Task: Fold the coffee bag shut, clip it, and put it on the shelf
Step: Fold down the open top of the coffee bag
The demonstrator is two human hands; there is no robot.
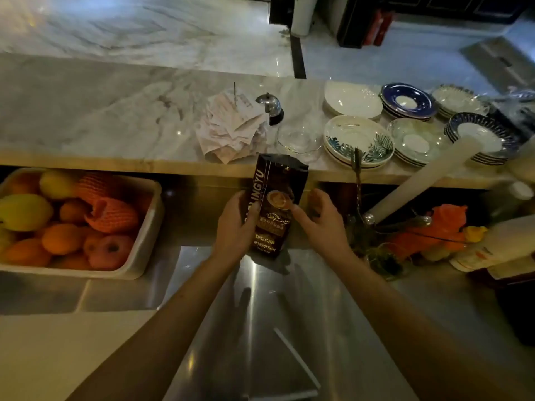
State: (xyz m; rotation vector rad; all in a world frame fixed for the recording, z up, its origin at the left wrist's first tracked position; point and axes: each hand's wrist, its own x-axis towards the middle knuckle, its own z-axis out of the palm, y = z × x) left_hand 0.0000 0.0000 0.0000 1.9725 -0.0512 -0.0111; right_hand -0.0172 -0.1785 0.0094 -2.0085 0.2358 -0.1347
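A dark brown coffee bag point(275, 198) with gold lettering stands upright on the steel counter point(260, 314), its top reaching the edge of the marble shelf point(115, 111). My left hand point(236, 227) grips the bag's left side. My right hand point(321, 224) is at the bag's right side, fingers spread, the forefinger touching the front of the bag. The bag's top looks unfolded. No clip shows.
A white tub of oranges, lemons and apples point(72, 221) sits left. On the marble shelf lie crumpled receipts on a spike point(231, 125), a service bell point(270, 107), a glass dish point(298, 137) and stacks of plates point(359, 140). Orange netting and a white roll point(419, 180) crowd the right.
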